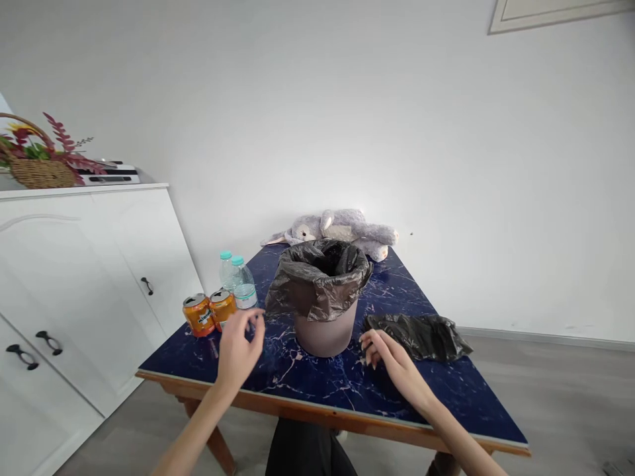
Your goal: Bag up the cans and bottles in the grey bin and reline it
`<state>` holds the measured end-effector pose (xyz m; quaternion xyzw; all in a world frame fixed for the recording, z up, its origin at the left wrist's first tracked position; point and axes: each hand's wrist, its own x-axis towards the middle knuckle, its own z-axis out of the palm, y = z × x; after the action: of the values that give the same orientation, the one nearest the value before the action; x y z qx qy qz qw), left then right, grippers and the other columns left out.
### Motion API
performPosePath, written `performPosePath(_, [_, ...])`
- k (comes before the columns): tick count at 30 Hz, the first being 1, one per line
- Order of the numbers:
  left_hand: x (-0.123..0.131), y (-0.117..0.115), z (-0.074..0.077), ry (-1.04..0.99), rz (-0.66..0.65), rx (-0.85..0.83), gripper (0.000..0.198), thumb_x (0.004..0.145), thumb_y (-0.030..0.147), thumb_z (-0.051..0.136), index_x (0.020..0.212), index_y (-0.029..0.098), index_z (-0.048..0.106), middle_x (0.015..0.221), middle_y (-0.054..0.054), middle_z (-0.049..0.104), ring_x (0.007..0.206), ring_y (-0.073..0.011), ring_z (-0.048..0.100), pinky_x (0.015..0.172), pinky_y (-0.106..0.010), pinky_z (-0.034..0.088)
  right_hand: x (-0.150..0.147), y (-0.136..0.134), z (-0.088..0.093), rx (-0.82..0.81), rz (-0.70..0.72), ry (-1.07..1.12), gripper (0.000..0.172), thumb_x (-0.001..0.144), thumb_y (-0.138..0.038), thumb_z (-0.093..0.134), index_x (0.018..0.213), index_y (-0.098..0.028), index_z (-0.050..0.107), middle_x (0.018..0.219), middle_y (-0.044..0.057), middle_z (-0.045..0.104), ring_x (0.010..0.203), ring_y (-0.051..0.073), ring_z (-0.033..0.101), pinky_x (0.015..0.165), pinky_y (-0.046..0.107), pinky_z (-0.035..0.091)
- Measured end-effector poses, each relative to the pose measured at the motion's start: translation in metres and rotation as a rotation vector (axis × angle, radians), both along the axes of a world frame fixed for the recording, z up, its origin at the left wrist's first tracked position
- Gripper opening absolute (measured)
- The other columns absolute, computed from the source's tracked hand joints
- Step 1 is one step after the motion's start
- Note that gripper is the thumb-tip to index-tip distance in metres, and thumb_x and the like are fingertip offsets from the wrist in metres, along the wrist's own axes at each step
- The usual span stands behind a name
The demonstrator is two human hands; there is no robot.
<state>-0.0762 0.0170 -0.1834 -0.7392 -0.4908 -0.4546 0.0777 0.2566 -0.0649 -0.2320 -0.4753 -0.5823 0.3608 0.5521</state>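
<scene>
Head view, bin point(325, 336) lined with black bag point(325, 296), 2 bottles point(245, 287), 2 cans point(199, 317), left hand point(239, 347) and right hand point(393, 360) unclenched, empty

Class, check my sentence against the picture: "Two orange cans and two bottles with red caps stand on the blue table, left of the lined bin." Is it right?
Not quite: the caps are turquoise, not red, as the head view shows. Two orange cans and two bottles do stand on the blue table, left of the lined bin.
</scene>
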Motion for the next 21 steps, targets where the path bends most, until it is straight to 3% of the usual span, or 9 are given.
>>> performPosePath(2, [-0.004, 0.014, 0.038, 0.017, 0.072, 0.129, 0.027, 0.106, 0.04, 0.046, 0.105, 0.023, 0.066, 0.087, -0.006, 0.063, 0.09, -0.0263, 0.064, 0.092, -0.043, 0.053, -0.001, -0.004, -0.008, -0.038, 0.048, 0.026, 0.062, 0.103, -0.074, 0.038, 0.098, -0.021, 0.071, 0.089, 0.006, 0.069, 0.078, 0.023, 0.066, 0.074, 0.036, 0.057])
performPosePath(4, [-0.008, 0.033, 0.073, 0.093, 0.121, 0.204, 0.025, 0.105, 0.038, 0.048, 0.111, 0.021, 0.067, 0.098, -0.01, 0.063, 0.101, -0.0292, 0.062, 0.097, -0.045, 0.05, -0.002, -0.007, -0.011, -0.062, 0.081, 0.038, 0.062, 0.105, -0.072, 0.037, 0.096, -0.021, 0.072, 0.09, 0.007, 0.07, 0.08, 0.023, 0.066, 0.075, 0.035, 0.055])
performPosePath(7, [-0.015, 0.065, 0.111, 0.246, 0.231, 0.25, 0.035, 0.101, 0.039, 0.054, 0.127, 0.019, 0.066, 0.126, -0.018, 0.063, 0.124, -0.0385, 0.053, 0.104, -0.053, 0.043, -0.003, -0.011, -0.011, -0.064, 0.103, -0.012, 0.061, 0.107, -0.068, 0.035, 0.096, -0.021, 0.072, 0.091, 0.007, 0.071, 0.08, 0.023, 0.065, 0.077, 0.035, 0.053])
performPosePath(9, [-0.022, 0.081, 0.121, 0.367, 0.261, 0.207, 0.04, 0.101, 0.039, 0.053, 0.133, 0.017, 0.064, 0.13, -0.021, 0.066, 0.131, -0.0428, 0.048, 0.105, -0.058, 0.039, -0.003, -0.013, -0.01, -0.044, 0.093, -0.074, 0.06, 0.108, -0.066, 0.036, 0.096, -0.021, 0.073, 0.09, 0.006, 0.071, 0.08, 0.022, 0.065, 0.078, 0.034, 0.051])
performPosePath(12, [-0.034, 0.094, 0.12, 0.502, 0.245, 0.135, 0.036, 0.103, 0.039, 0.05, 0.126, 0.018, 0.068, 0.116, -0.019, 0.076, 0.132, -0.0427, 0.051, 0.106, -0.059, 0.037, -0.003, -0.015, -0.01, -0.021, 0.084, -0.13, 0.058, 0.109, -0.065, 0.036, 0.093, -0.022, 0.072, 0.086, 0.004, 0.07, 0.08, 0.022, 0.064, 0.078, 0.033, 0.049])
performPosePath(17, [-0.037, 0.096, 0.114, 0.455, 0.068, 0.092, 0.038, 0.105, 0.047, 0.046, 0.122, 0.02, 0.068, 0.12, -0.013, 0.077, 0.112, -0.034, 0.068, 0.093, -0.045, 0.05, -0.004, -0.013, -0.011, -0.01, 0.103, -0.113, 0.058, 0.109, -0.065, 0.036, 0.088, -0.022, 0.068, 0.087, 0.004, 0.071, 0.079, 0.021, 0.065, 0.077, 0.031, 0.049])
performPosePath(19, [-0.029, 0.089, 0.123, 0.433, -0.007, 0.112, 0.042, 0.107, 0.051, 0.045, 0.125, 0.02, 0.067, 0.121, -0.012, 0.077, 0.105, -0.0319, 0.072, 0.088, -0.043, 0.054, -0.005, -0.012, -0.011, -0.012, 0.104, -0.108, 0.058, 0.108, -0.065, 0.037, 0.087, -0.022, 0.067, 0.086, 0.004, 0.071, 0.078, 0.021, 0.065, 0.077, 0.031, 0.049])
performPosePath(21, [-0.016, 0.074, 0.143, 0.447, -0.036, 0.216, 0.042, 0.107, 0.053, 0.049, 0.127, 0.021, 0.067, 0.121, -0.011, 0.077, 0.103, -0.0319, 0.073, 0.089, -0.045, 0.056, -0.005, -0.012, -0.01, -0.016, 0.105, -0.102, 0.057, 0.108, -0.066, 0.037, 0.086, -0.022, 0.067, 0.085, 0.003, 0.07, 0.078, 0.02, 0.064, 0.077, 0.03, 0.049])
